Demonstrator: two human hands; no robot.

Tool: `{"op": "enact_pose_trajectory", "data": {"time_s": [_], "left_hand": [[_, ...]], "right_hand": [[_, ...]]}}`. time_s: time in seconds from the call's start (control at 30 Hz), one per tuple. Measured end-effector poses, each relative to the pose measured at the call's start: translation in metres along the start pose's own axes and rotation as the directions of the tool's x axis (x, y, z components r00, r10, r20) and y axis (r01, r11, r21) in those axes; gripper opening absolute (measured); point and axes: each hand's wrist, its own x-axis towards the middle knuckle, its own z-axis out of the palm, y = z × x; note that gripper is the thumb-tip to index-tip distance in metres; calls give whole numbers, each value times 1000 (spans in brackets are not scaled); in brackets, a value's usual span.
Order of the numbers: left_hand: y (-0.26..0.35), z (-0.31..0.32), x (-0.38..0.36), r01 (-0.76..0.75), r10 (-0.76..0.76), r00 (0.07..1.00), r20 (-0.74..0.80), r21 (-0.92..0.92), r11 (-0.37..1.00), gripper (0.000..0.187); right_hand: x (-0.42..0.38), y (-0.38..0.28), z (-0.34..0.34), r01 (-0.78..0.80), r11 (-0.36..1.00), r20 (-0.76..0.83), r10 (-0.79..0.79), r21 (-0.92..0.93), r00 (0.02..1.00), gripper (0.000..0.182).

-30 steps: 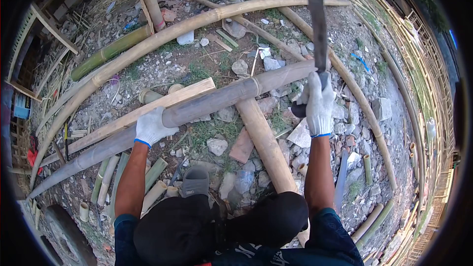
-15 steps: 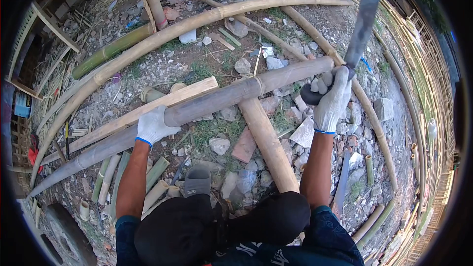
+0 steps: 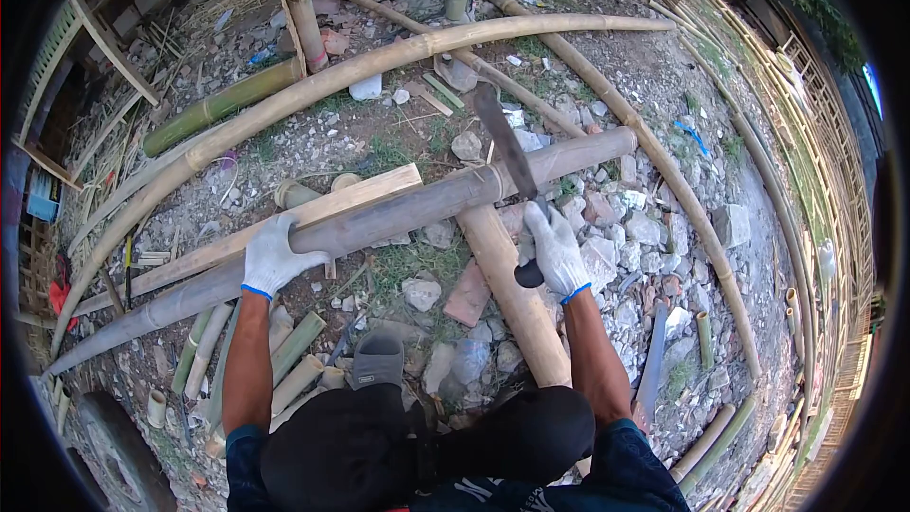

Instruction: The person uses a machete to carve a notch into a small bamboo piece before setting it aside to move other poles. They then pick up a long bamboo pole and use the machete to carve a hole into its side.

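A long grey bamboo pole lies slantwise, resting across a thicker tan bamboo piece. My left hand, in a white glove, grips the grey pole left of its middle, with the thumb along its near side. In my gloved right hand is the dark handle of a machete. Its blade points up and to the left and crosses over the grey pole just right of a node. Behind the pole, close to my left hand, lies a split wooden strip.
A long curved bamboo arches across the back. A saw lies on the rubble at the right. Cut bamboo pieces lie near my sandal. A tire is at the lower left.
My right hand has come down and to the left, bringing the machete from its raised position to the grey pole. My left hand has shifted slightly to the left, still on the pole.
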Motion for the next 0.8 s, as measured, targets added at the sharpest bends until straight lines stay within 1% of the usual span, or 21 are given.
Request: {"op": "enact_pose_trajectory", "data": {"time_s": [0.03,0.07,0.1,0.13,0.17,0.2,0.27,0.3,0.33,0.37,0.43,0.47,0.5,0.53,0.57,0.6,0.63,0.7,0.73,0.77,0.8], "left_hand": [[-1,1,-5,11,-14,998,62,39,999,96],[-1,-1,-8,20,-30,993,118,78,997,96],[-2,-1,-9,26,-46,984,171,118,993,95],[-4,0,-7,18,-39,986,161,130,991,95],[-5,2,-6,30,-53,983,176,135,990,95],[-5,2,-4,37,-64,979,192,141,989,94],[-6,3,-1,38,-65,980,188,140,989,93],[-10,8,-3,36,-59,983,175,133,991,92],[-11,9,-3,24,-45,986,160,127,992,92],[-11,7,0,20,-41,985,165,128,992,91],[-13,9,0,42,-64,982,179,125,991,91],[-15,7,-4,28,-55,978,202,134,991,91],[-12,2,1,30,-56,979,198,130,991,91],[-9,3,-1,41,-65,978,201,120,992,91],[-7,5,-4,55,-77,976,205,114,992,90],[-5,4,-4,63,-85,976,202,112,992,89],[-4,2,-1,69,-90,977,194,112,991,88],[0,-3,2,93,-122,965,233,132,987,88],[3,-5,1,105,-138,957,254,139,985,88],[2,-5,-4,79,-109,966,236,133,988,87],[-3,-2,-10,55,-81,975,206,127,990,86]], "right_hand": [[-4,-21,-4,135,987,-112,-125,88,986,29],[-17,-58,-3,296,898,-209,-237,326,949,28],[-20,-89,-5,463,798,-383,-319,384,867,29],[-19,-108,-14,583,638,-463,-371,503,805,30],[-14,-108,-23,729,464,-557,-471,502,684,33],[-9,-92,-16,733,497,-567,-469,464,677,33],[15,-13,13,748,549,-592,-479,374,648,33],[26,69,32,336,837,-531,-538,-433,655,31],[11,94,33,252,820,-359,-472,-513,806,36],[5,89,38,194,779,-178,-363,-596,915,44],[9,40,18,25,953,-169,-79,-303,982,36],[-1,-9,6,123,933,-224,-206,-339,953,35],[-11,-55,1,215,973,-298,-231,-87,926,32],[-12,-84,-13,400,901,-346,-325,170,880,33],[-15,-112,-16,557,763,-462,-385,328,799,34],[-15,-125,-25,678,542,-475,-484,496,735,35],[-10,-113,-19,725,546,-543,-489,420,683,35],[12,-41,13,796,551,-660,-504,250,557,36],[17,24,20,426,905,-410,-389,-2,825,38],[23,88,28,140,858,-100,-216,-495,971,44],[20,83,23,36,898,-136,-106,-438,985,43]]}}
